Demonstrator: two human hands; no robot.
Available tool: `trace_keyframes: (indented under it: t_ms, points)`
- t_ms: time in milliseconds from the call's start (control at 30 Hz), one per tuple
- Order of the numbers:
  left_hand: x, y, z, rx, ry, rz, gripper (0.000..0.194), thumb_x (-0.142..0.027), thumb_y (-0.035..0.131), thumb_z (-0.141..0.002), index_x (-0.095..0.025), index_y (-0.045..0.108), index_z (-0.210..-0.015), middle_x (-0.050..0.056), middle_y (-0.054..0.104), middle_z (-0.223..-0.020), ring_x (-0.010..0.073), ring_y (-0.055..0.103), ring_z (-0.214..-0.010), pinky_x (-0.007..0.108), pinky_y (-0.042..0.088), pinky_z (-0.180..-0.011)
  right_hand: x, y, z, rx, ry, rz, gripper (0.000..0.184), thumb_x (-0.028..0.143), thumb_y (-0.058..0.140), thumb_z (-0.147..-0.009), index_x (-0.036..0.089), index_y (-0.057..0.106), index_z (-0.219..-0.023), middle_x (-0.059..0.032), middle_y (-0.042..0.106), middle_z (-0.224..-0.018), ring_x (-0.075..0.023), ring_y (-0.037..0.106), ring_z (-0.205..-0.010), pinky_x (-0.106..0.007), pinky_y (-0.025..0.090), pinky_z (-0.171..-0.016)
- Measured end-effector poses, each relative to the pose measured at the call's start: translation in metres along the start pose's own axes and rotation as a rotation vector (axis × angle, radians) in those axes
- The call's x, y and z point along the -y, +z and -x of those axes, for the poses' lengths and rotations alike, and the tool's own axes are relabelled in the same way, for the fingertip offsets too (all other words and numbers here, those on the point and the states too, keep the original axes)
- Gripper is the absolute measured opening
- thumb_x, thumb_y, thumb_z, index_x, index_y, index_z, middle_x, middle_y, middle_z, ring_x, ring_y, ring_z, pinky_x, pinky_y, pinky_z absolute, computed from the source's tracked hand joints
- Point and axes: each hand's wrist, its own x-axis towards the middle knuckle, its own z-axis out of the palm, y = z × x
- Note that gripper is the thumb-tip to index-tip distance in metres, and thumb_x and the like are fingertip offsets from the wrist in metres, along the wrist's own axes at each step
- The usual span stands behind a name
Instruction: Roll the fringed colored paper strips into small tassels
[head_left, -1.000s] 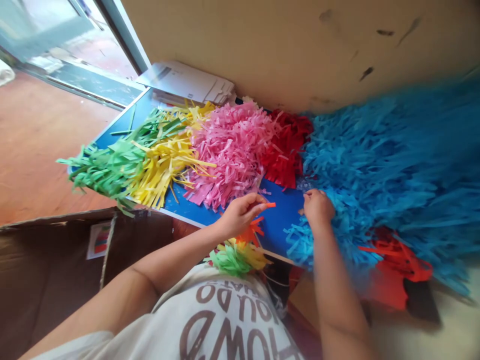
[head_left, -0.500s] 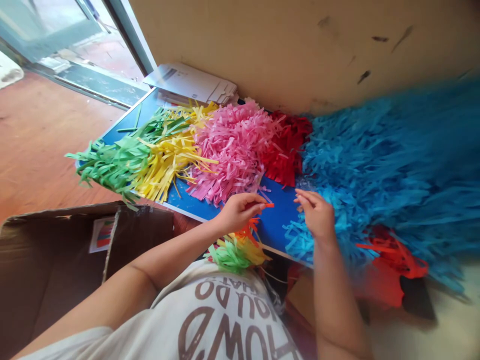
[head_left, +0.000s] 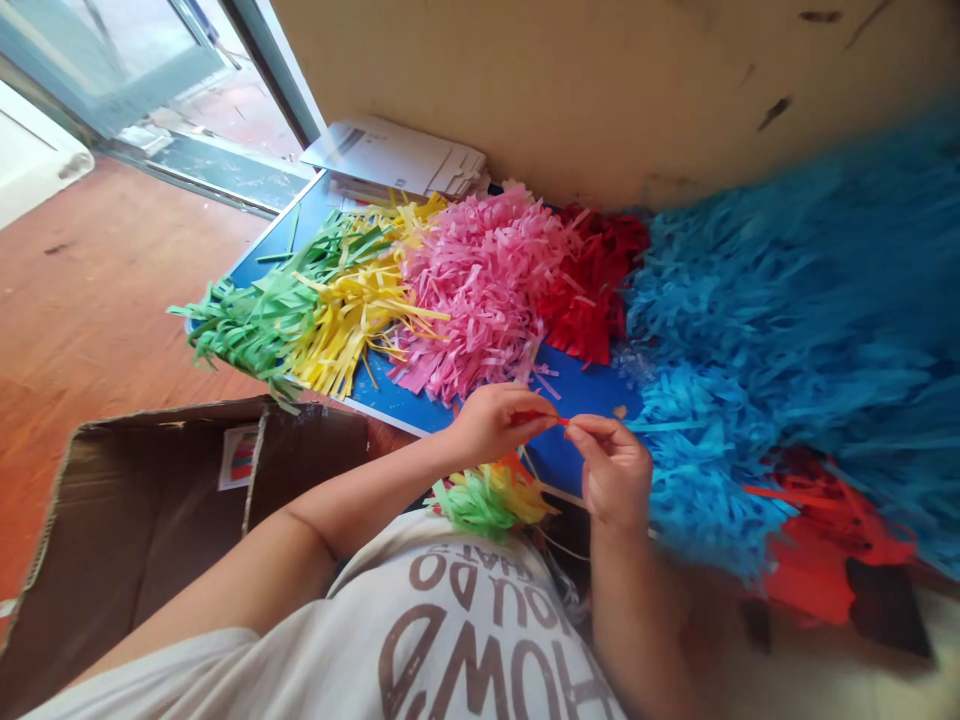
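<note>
My left hand [head_left: 501, 420] pinches a thin orange-red paper strip [head_left: 561, 421] over the edge of the blue table. From the other side, the fingertips of my right hand [head_left: 613, 465] close on the strip's free end, nearly touching the left fingers. Below, against my shirt, hangs a bunch of green, yellow and orange fringed paper [head_left: 487, 497]; its upper part is hidden by my left hand. Beyond my hands lie fringed pieces in pink [head_left: 484, 290], dark red [head_left: 589, 285], yellow [head_left: 352, 315] and green [head_left: 262, 315].
A large heap of blue fringed paper [head_left: 810, 330] covers the right side, with red-orange paper [head_left: 814, 565] beside it. White flat cartons [head_left: 405, 158] are stacked against the wall. An open cardboard box [head_left: 157, 500] stands at the lower left. Blue tabletop [head_left: 409, 405] shows along the front.
My right hand has moved left to meet my left hand and has taken hold of the orange-red strip. The whole view has shifted slightly.
</note>
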Motion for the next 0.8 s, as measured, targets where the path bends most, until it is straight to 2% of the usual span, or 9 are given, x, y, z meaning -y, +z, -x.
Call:
trace_keyframes:
  t_ms: [100, 200, 367, 467, 533, 600, 667, 733, 800]
  points:
    - [0.001, -0.002, 0.0, 0.046, 0.072, -0.181, 0.026, -0.035, 0.057, -0.096, -0.018, 0.076, -0.093, 0.005, 0.071, -0.077, 0.011, 0.063, -0.067, 0.019, 0.045, -0.061, 0.004, -0.002, 0.003, 0.033, -0.121, 0.131, 0.009, 0.03, 0.077, -0.079, 0.023, 0.073, -0.081, -0.0011, 0.074, -0.084, -0.0168, 0.068, -0.082, -0.031, 0.055, -0.08]
    - [-0.003, -0.004, 0.002, 0.091, 0.101, -0.269, 0.026, -0.035, 0.053, -0.098, -0.018, 0.073, -0.096, 0.005, 0.071, -0.08, 0.0128, 0.065, -0.073, 0.021, 0.046, -0.065, 0.008, -0.003, 0.007, 0.055, -0.124, 0.182, 0.013, 0.032, 0.076, -0.08, 0.023, 0.072, -0.089, -0.002, 0.073, -0.087, -0.017, 0.068, -0.082, -0.032, 0.055, -0.079]
    - [-0.013, -0.004, 0.005, 0.141, 0.1, -0.188, 0.02, -0.026, 0.046, -0.1, -0.014, 0.06, -0.109, 0.007, 0.07, -0.089, 0.0144, 0.065, -0.079, 0.023, 0.048, -0.07, 0.006, -0.004, 0.011, 0.025, -0.113, 0.188, 0.02, 0.034, 0.077, -0.08, 0.022, 0.068, -0.095, -0.0037, 0.073, -0.091, -0.0177, 0.067, -0.085, -0.033, 0.054, -0.081]
    - [-0.014, -0.005, 0.006, 0.146, 0.093, -0.136, 0.017, -0.025, 0.045, -0.1, -0.014, 0.053, -0.11, 0.007, 0.07, -0.09, 0.0137, 0.064, -0.077, 0.023, 0.048, -0.069, 0.004, -0.005, 0.011, 0.07, -0.074, 0.142, 0.028, 0.036, 0.078, -0.079, 0.023, 0.068, -0.102, -0.0043, 0.074, -0.092, -0.0193, 0.069, -0.087, -0.036, 0.055, -0.083]
    - [-0.013, -0.007, 0.005, 0.177, 0.086, -0.12, 0.017, -0.024, 0.045, -0.1, -0.015, 0.051, -0.113, 0.006, 0.071, -0.09, 0.0133, 0.064, -0.077, 0.023, 0.048, -0.07, 0.004, -0.006, 0.011, 0.1, -0.033, 0.081, 0.026, 0.037, 0.078, -0.08, 0.023, 0.069, -0.1, -0.0039, 0.075, -0.09, -0.0199, 0.071, -0.083, -0.036, 0.057, -0.08]
    - [-0.013, -0.009, 0.003, 0.21, 0.086, -0.156, 0.018, -0.025, 0.045, -0.101, -0.015, 0.053, -0.114, 0.006, 0.071, -0.091, 0.0143, 0.065, -0.079, 0.025, 0.049, -0.073, 0.006, -0.008, 0.011, 0.086, -0.064, 0.119, 0.017, 0.037, 0.076, -0.082, 0.024, 0.072, -0.091, -0.0027, 0.076, -0.087, -0.0192, 0.071, -0.08, -0.034, 0.057, -0.078]
    - [-0.014, -0.01, 0.0, 0.206, 0.106, -0.251, 0.022, -0.032, 0.05, -0.099, -0.015, 0.057, -0.112, 0.008, 0.072, -0.095, 0.0177, 0.066, -0.087, 0.03, 0.049, -0.082, 0.008, -0.009, 0.012, 0.051, -0.156, 0.241, 0.011, 0.036, 0.075, -0.083, 0.025, 0.074, -0.085, -0.0017, 0.076, -0.086, -0.0186, 0.071, -0.081, -0.033, 0.057, -0.079]
    - [-0.015, -0.01, -0.003, 0.19, 0.163, -0.302, 0.026, -0.038, 0.055, -0.097, -0.016, 0.062, -0.108, 0.01, 0.072, -0.099, 0.0201, 0.066, -0.093, 0.035, 0.048, -0.091, 0.009, -0.009, 0.014, 0.015, -0.204, 0.316, 0.012, 0.037, 0.075, -0.082, 0.026, 0.075, -0.087, -0.0011, 0.076, -0.086, -0.0182, 0.071, -0.081, -0.032, 0.057, -0.078]
    - [-0.015, -0.008, -0.004, 0.193, 0.211, -0.247, 0.023, -0.037, 0.055, -0.097, -0.017, 0.066, -0.101, 0.009, 0.072, -0.094, 0.0181, 0.065, -0.089, 0.032, 0.049, -0.088, 0.008, -0.01, 0.018, -0.02, -0.175, 0.307, 0.017, 0.039, 0.077, -0.081, 0.025, 0.074, -0.09, -0.001, 0.076, -0.084, -0.0177, 0.07, -0.076, -0.031, 0.057, -0.074]
